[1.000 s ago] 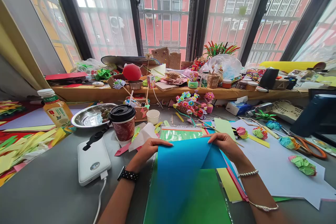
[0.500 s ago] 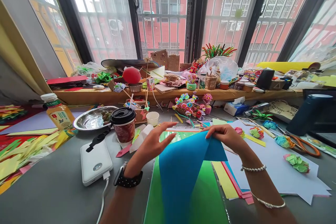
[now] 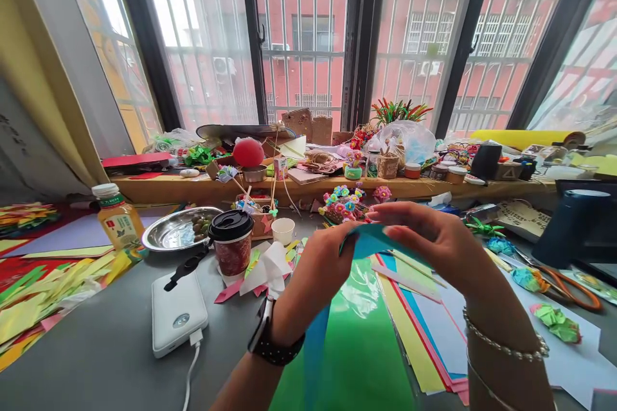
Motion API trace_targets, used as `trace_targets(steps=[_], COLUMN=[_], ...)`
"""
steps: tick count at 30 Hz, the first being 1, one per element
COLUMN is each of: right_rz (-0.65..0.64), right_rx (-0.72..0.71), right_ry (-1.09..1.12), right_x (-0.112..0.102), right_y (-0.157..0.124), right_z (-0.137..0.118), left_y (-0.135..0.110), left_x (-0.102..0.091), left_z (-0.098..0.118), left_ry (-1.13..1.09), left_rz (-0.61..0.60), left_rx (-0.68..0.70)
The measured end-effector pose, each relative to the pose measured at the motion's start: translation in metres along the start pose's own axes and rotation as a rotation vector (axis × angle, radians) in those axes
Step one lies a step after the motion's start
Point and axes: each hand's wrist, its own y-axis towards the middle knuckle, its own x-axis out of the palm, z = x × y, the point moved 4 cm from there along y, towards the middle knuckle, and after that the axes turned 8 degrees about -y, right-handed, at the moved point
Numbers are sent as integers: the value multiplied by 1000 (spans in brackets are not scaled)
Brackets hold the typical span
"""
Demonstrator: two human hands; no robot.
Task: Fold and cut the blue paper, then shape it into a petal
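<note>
Both my hands are raised above the grey table and hold a blue sheet of paper between them. My left hand, with a dark watch on the wrist, grips the sheet's left side; the paper hangs down below it. My right hand, with bracelets on the wrist, pinches the sheet's top edge with curled fingers. Under the hands lies a green sheet in a clear sleeve. A fanned stack of coloured paper sheets lies to its right.
A white power bank with a cable lies at the left, and a lidded coffee cup, a metal bowl and a juice bottle stand behind it. Orange scissors and folded paper flowers lie right. The windowsill is crowded with craft items.
Both hands have lifted the blue sheet off the green sheet and up toward me. My left hand let go briefly, then gripped the paper again. The camera has tilted up a little.
</note>
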Motion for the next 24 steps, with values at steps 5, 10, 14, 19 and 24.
trace_targets(steps=[5,10,14,19,24], right_rz=[292,214,253,377,207], right_rx=[-79,216,37,-301,-494], right_ry=[544,241,-367,-669,-711], right_x=[-19,-4,3,17,44], right_y=[0,3,5,-1,-4], right_z=[33,37,22,8,-5], left_y=[11,20,20,12,2], left_x=[-20,-24,-20,-16,-18], left_z=[-9,-17,-24,-27,-26], left_ry=[-434,-943,-1052,-1092,-1081], left_rz=[38,121,147,255,351], left_rx=[-174,-295,-321,-291,-269])
